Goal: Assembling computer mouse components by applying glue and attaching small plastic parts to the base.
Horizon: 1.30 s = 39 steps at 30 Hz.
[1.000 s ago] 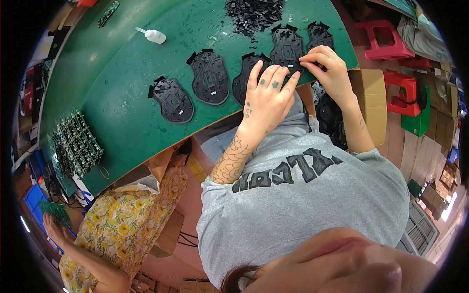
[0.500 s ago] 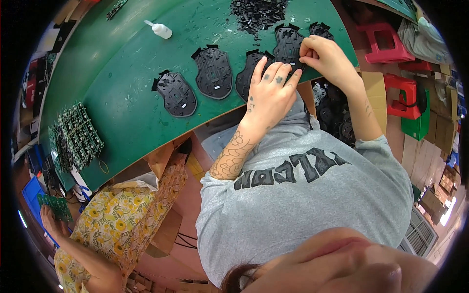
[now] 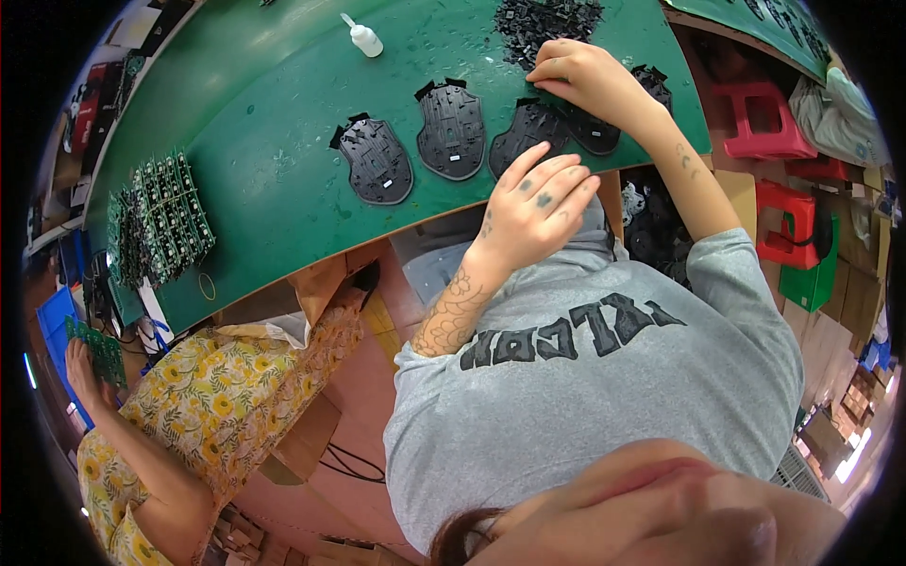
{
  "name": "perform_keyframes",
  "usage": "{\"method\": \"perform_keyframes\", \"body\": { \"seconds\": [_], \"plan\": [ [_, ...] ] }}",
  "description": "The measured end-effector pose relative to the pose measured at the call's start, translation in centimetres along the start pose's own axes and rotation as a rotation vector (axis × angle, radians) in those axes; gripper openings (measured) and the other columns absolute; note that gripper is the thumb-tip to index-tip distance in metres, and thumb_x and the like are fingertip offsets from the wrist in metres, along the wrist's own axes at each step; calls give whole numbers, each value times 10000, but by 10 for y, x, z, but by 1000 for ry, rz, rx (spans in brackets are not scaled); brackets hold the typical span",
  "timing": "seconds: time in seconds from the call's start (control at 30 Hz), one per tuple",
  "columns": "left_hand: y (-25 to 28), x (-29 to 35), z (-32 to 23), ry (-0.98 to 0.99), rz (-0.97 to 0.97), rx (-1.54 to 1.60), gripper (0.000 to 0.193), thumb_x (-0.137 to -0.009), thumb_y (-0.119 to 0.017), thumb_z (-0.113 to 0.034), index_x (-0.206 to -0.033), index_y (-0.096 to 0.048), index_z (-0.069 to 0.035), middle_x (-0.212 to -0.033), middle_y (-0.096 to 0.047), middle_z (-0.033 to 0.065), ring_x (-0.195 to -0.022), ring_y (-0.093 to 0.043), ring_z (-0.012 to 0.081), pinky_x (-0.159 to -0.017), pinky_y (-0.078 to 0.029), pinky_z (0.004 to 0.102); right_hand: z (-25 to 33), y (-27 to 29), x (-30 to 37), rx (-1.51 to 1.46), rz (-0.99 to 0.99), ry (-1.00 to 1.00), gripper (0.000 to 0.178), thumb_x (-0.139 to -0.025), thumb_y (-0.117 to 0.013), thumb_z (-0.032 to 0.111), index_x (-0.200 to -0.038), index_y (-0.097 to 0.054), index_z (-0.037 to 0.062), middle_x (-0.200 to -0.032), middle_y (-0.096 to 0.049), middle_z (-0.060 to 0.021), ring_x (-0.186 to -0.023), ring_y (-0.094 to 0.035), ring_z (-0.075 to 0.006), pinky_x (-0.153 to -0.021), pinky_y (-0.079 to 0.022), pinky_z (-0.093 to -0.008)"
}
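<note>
A row of black plastic shells, shaped like computer mouse bases, lies along the table's near edge. The leftmost shell [image 3: 377, 168] and the one beside it [image 3: 452, 132] show fully. My left hand [image 3: 538, 206] hovers by the near edge of a third shell [image 3: 521, 137], fingers stretched and holding nothing visible. Over a fourth shell [image 3: 596, 140], partly covering it, reaches my right hand [image 3: 587, 83]. Its fingertips pinch together at the near side of a heap of small black parts [image 3: 530, 26]; whatever is between them cannot be made out. Another shell [image 3: 653, 85] sits partly behind my right forearm.
On the green table [image 3: 274, 189] stand a white squeeze bottle [image 3: 366, 41] and, at left, a stack of green circuit boards [image 3: 165, 222]. A co-worker's hand [image 3: 83, 373] holds a board at far left. Red stools [image 3: 766, 123] stand to the right.
My right hand has moved from the fourth shell up to the heap of small parts. My left hand has drawn back slightly toward me. The view has shifted, so the table contents appear farther right.
</note>
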State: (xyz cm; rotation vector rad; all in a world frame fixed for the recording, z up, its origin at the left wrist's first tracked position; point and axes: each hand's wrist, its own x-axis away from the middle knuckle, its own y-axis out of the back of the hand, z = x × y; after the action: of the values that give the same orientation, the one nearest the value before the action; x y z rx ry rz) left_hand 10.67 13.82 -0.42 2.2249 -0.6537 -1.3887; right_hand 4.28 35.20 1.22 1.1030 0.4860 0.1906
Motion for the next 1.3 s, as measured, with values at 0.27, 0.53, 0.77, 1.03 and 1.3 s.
{"method": "perform_keyframes", "body": {
  "seconds": [0.27,0.53,0.77,1.03,1.3],
  "plan": [
    [25,37,1,232,162,-107,404,-697,-689,-41,-1097,-690,-96,-1139,-637,56,-1113,-607,246,-1048,-396,475,16,25,4,-252,-81,-147,121,-864,-652,60,-977,-631,22,-968,-664,-73,-792,-631,-226,-692,-510,-320],
    [10,38,8,178,94,-83,377,-668,-680,8,-1039,-709,-53,-1103,-655,57,-1051,-618,239,-905,-492,406,48,21,44,-510,-118,-376,67,-819,-723,29,-879,-696,16,-811,-681,-3,-667,-569,-57,-590,-431,-200],
    [-6,31,0,259,-26,-143,316,-718,-669,-46,-1030,-705,-18,-1089,-656,71,-1048,-612,238,-896,-488,393,63,0,67,-955,-108,-649,163,-860,-689,34,-1007,-714,-33,-933,-728,-78,-872,-701,-138,-739,-550,-235],
    [-11,36,3,252,-94,-103,329,-677,-698,-43,-1004,-707,-10,-1015,-648,81,-1020,-629,262,-867,-506,409,73,-12,70,-657,-181,-638,147,-845,-697,41,-987,-731,21,-922,-729,-63,-778,-672,-106,-689,-531,-239],
    [-13,37,4,248,-105,-101,315,-673,-697,-46,-987,-708,-20,-1007,-656,75,-1019,-632,259,-869,-509,406,77,-16,64,-341,-223,-319,122,-753,-737,52,-873,-716,47,-834,-637,-53,-837,-604,-217,-725,-491,-309]
  ]
}}
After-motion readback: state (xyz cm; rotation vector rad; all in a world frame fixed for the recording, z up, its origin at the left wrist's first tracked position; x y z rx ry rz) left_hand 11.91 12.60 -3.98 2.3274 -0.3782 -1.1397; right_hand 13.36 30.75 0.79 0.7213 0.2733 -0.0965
